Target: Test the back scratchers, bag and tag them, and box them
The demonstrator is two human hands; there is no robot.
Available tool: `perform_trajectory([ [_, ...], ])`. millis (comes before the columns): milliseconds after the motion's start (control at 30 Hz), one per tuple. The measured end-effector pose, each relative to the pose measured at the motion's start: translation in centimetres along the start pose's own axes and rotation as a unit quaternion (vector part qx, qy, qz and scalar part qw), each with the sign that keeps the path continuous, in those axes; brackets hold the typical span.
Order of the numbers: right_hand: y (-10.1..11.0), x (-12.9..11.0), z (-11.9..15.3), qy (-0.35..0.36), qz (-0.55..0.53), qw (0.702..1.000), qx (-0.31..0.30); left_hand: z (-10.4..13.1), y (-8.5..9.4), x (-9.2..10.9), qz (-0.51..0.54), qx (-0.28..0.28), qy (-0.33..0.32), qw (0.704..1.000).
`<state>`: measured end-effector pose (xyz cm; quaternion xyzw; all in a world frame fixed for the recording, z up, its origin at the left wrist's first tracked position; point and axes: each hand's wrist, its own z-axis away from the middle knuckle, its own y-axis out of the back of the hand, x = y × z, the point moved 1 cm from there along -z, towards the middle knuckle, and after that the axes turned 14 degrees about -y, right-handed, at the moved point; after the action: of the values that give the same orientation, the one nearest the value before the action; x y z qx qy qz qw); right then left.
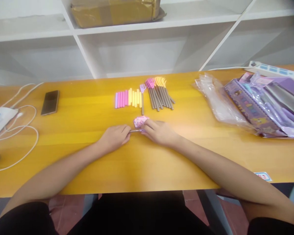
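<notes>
My left hand (pixel 115 137) is closed on the thin metal rod of a small back scratcher (pixel 134 131) at the middle of the table. My right hand (pixel 159 132) pinches its purple end, which the fingers mostly cover. Just beyond the right fingertips lies a pink printed packet (pixel 139 121). Farther off, a purple-headed back scratcher (pixel 142 99) lies by itself. To its right is a pile of metal-rod back scratchers (pixel 159 94) with pink and yellow claw heads. Left of it, purple, pink and yellow tubes (pixel 127 98) lie side by side in a row.
A phone (pixel 50 102) and white cables (pixel 26 122) occupy the left side. On the right are a clear plastic bag (pixel 219 101), a purple printed box (pixel 257 111) with wrapped items and a power strip (pixel 275 70). White shelving (pixel 149 26) stands behind, holding a cardboard box (pixel 117 13).
</notes>
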<state>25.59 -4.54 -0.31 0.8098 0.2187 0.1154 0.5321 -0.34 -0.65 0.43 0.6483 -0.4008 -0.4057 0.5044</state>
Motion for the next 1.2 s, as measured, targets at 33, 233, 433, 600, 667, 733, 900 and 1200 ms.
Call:
perform_trajectory([
  [33,0.0,-0.1,0.0,0.014,-0.002,1.000,0.007,0.0,0.0,0.2,-0.008,0.008,-0.003,1.000],
  [233,-0.3,-1.1,0.0,0.032,-0.050,0.997,0.047,0.0,0.4,1.8,-0.080,0.059,-0.026,0.995],
  [433,-0.5,-2.3,0.3,0.031,-0.095,0.995,0.027,-0.1,0.5,2.7,-0.066,0.063,-0.053,0.994],
  [600,-0.6,-1.9,0.4,0.032,-0.101,0.994,-0.009,-0.2,0.4,2.3,-0.004,-0.028,-0.020,0.999],
  [667,-0.7,-1.8,0.5,0.030,-0.090,0.995,-0.020,-0.3,0.5,2.1,0.015,-0.062,0.000,0.998],
  [733,-0.8,-1.9,0.5,0.022,-0.075,0.996,-0.029,-0.3,0.8,1.9,0.028,-0.091,0.025,0.995],
  [900,-0.3,-2.2,0.8,-0.028,-0.083,0.995,-0.038,-0.2,1.9,1.4,0.028,-0.142,0.060,0.988],
  [1200,2.8,3.3,4.7,-0.107,-0.050,0.993,-0.010,0.9,1.9,-2.6,-0.024,-0.137,0.091,0.986],
])
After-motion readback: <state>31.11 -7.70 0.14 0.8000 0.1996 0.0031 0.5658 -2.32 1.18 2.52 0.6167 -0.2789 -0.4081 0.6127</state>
